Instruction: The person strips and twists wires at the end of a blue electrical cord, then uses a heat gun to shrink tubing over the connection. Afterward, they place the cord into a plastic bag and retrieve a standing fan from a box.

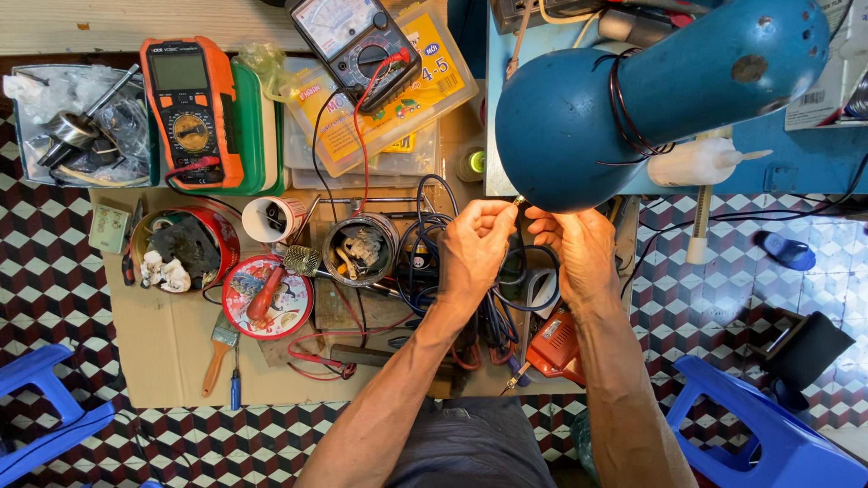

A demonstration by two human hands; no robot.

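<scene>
Centrally, both hands work beneath a large blue metal motor housing [633, 86]. Left hand [475, 248]: fingertips pinched together on a thin copper wire end [517, 201], just under the housing's rim. Right hand [579, 248]: fingers curled just beside it; whether they grip, I cannot tell. Risk, judged: the fine wire could snap if tugged. Room: tangled dark cables [434, 244] crowd below the fingers; an orange tool [553, 343] lies near the wrists.

A floor [54, 289] of red, black and white cube-pattern tiles carries blue plastic stools at seven o'clock [41, 407] and four o'clock [768, 434].
</scene>
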